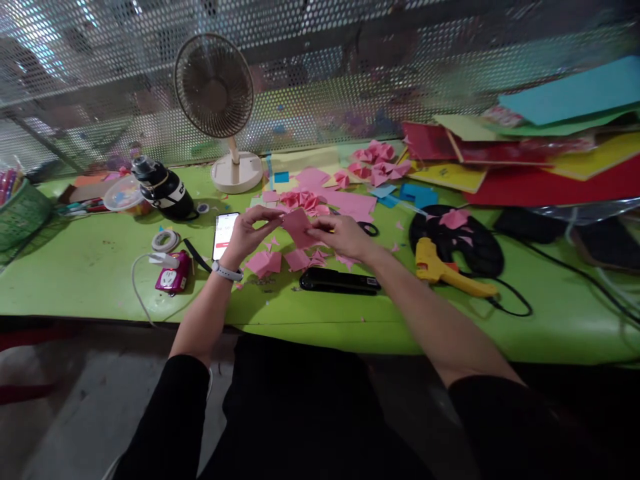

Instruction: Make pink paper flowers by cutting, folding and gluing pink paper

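Between my two hands is a small square of pink paper (297,228), lifted just above the green table. My left hand (249,232) pinches its left corner, and a pale band circles that wrist. On the right edge, my right hand (343,235) grips the same paper between thumb and fingers. Below it lie more pink paper pieces (264,263) and a black stapler (340,281). Folded pink paper flowers (301,201) are heaped just behind my hands. A phone (225,235) with a lit screen lies beside my left hand.
A fan (237,170) stands at the back, with a black bottle (163,189) to its left. A purple power socket (174,273) sits front left. To the right are a yellow glue gun (449,272) on a black pad (480,243) and stacked coloured sheets (535,183).
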Demonstrator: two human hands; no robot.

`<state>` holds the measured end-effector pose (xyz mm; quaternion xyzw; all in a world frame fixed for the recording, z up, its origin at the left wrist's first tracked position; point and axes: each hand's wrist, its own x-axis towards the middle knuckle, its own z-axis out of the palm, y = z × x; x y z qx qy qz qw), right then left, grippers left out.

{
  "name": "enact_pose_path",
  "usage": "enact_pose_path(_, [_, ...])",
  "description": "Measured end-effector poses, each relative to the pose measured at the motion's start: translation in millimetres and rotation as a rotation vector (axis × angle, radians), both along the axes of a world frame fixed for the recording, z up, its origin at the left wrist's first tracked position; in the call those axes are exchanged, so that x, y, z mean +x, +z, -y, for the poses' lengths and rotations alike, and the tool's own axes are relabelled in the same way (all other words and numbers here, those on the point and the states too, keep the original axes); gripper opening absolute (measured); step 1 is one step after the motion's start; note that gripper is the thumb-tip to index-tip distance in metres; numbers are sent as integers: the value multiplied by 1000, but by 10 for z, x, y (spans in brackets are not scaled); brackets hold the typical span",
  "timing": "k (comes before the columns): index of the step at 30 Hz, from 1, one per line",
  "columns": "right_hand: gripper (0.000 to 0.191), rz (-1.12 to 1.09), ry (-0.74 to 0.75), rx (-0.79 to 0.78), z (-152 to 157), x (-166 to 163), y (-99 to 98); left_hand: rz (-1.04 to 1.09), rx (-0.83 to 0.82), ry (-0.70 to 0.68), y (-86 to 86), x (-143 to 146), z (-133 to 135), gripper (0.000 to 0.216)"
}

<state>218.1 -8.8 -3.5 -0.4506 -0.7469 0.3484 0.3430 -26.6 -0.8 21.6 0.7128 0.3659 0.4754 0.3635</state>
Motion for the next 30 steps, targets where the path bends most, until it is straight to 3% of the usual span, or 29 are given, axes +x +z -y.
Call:
enact_pose_path(4, [45, -89, -31, -21, 22, -33, -18, 297, -302, -15, -130, 157, 36, 34])
enact_pose_path(7, [46, -103, -4, -80, 83, -68, 11, 353, -551, -92, -223, 270, 88, 29])
enact_pose_path(9, [40, -111, -4, -80, 120, -61, 52, 418, -619, -75, -251, 300, 104, 30])
enact_pose_path(12, [25, -139, -61, 92, 143, -4, 125, 492, -681, -39, -256, 281, 91, 31])
enact_pose_path(16, [42, 2, 7, 398, 147, 27, 181, 521, -729, -56, -259, 255, 84, 30])
enact_pose_path(19, [20, -7, 69, 461, 170, -28, 168, 561, -752, -105, -262, 285, 119, 23])
enact_pose_path(22, [6, -116, 42, 379, 193, -99, 116, 583, -749, -85, -253, 341, 170, 18])
enact_pose_path(26, [27, -269, -115, 162, 177, -155, 5, 586, -747, -98, -230, 411, 247, 18])
enact_pose_path(30, [36, -310, -189, 79, 151, -162, -76, 617, -705, -219, -237, 440, 302, 46])
